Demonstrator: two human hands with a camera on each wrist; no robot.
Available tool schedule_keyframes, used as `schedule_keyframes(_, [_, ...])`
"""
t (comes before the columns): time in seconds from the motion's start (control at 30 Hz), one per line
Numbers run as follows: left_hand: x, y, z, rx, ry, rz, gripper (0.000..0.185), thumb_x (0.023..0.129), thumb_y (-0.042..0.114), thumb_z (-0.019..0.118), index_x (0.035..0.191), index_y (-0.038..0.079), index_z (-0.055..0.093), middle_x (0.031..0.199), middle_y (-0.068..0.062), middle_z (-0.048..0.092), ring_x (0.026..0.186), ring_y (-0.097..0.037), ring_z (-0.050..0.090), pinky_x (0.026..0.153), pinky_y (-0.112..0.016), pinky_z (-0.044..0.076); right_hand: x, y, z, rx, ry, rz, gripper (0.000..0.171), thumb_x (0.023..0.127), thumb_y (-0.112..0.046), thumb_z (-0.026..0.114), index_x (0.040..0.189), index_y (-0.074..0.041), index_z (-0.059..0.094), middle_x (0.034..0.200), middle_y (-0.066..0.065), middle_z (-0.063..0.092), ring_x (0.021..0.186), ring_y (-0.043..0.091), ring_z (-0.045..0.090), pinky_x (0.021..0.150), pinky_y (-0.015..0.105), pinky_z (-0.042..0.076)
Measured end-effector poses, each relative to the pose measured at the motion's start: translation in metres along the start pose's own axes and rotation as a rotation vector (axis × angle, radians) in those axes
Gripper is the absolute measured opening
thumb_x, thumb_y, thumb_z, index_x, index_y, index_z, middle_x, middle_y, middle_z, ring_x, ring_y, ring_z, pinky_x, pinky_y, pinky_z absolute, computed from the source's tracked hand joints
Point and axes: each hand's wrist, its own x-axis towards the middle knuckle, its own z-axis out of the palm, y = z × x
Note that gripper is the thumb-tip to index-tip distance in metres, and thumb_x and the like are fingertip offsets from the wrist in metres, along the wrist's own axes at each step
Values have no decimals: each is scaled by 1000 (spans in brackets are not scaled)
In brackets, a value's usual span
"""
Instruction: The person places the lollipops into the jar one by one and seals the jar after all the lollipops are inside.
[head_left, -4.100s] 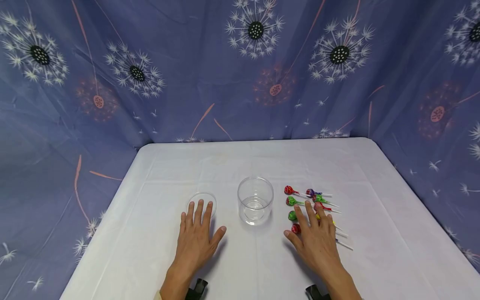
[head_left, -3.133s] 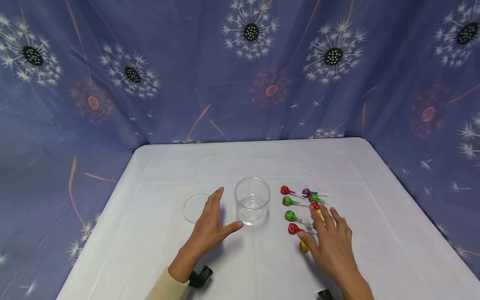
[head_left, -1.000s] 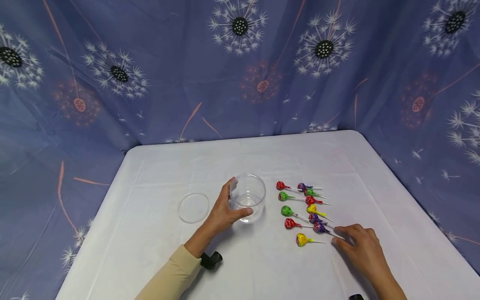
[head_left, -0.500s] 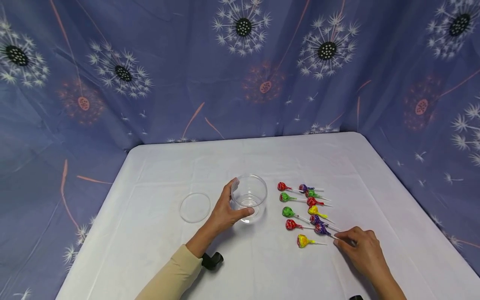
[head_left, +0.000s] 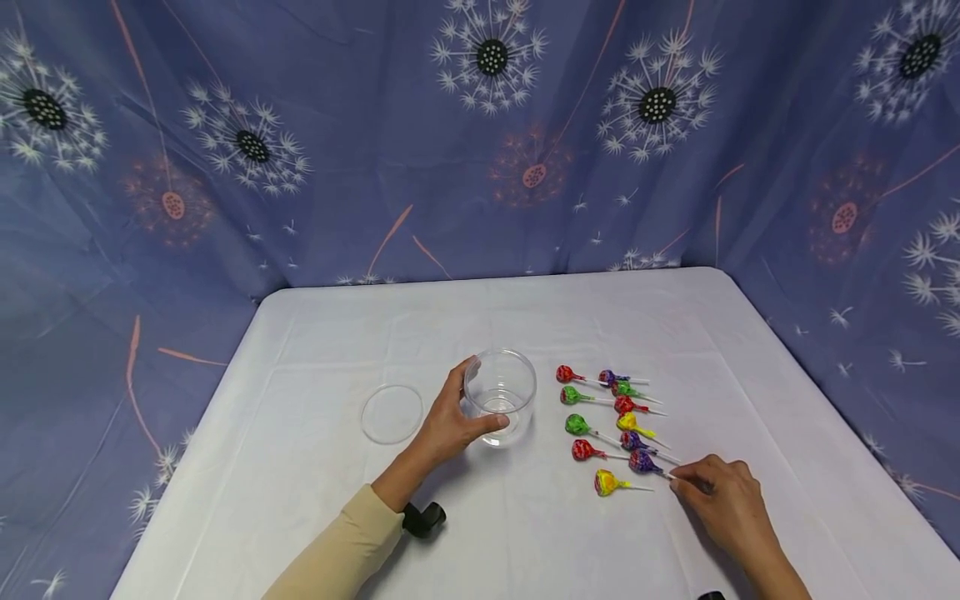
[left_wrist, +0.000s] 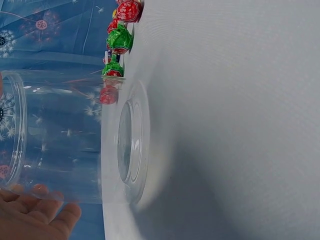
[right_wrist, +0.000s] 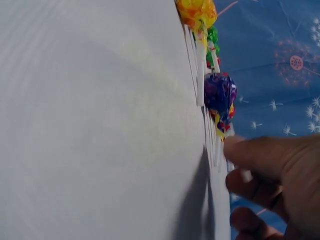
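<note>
My left hand (head_left: 446,429) is wrapped around the left side of a clear round plastic jar (head_left: 519,396), thumb at the front and fingers behind. The jar stands upright with its mouth uncovered; the left wrist view shows its see-through wall (left_wrist: 65,135). Over on the right, my right hand (head_left: 723,500) pinches the white stick of a purple-wrapped lollipop (head_left: 642,461) between thumb and index finger. In the right wrist view the purple lollipop (right_wrist: 220,97) has its head pointing away from the hand, and the other fingers are curled loosely.
Several more lollipops lie right of the jar, among them a yellow one (head_left: 606,482), a red one (head_left: 583,450) and a green one (head_left: 577,425). A clear round lid (head_left: 392,414) lies flat left of the jar. A patterned blue curtain (head_left: 375,167) surrounds the white table (head_left: 300,500).
Both hands were spread over the table at first. The left moved right and took hold of the jar; the right moved right and pinched the purple lollipop's stick.
</note>
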Motion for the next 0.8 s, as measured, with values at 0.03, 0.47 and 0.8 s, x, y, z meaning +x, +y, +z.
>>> schedule_keyframes(0.03, [0,0,0,-4,-1,-6,98,69,36,83,147,22,26,150,-5,36,136,-35,39,111,-48,34,0,-1,-1,6,6,3,11,71,-7,77,78,-14,75,77,0,65,75,19,45,67,32,26])
schedule_keyframes(0.47, [-4,0,-4,-9,5,4,97,71,37,82,149,22,26,149,-12,39,135,-38,40,111,-50,34,22,-41,-25,125,24,-15,5,85,-22,71,85,-19,74,78,-9,63,80,-6,38,63,21,33])
schedule_keyframes(0.8, [-3,-3,-3,-31,0,24,96,72,35,81,149,19,26,152,-10,33,137,-33,38,113,-45,33,75,-108,-38,364,-68,-109,10,89,-28,66,88,-22,74,84,-8,64,88,1,44,72,23,37])
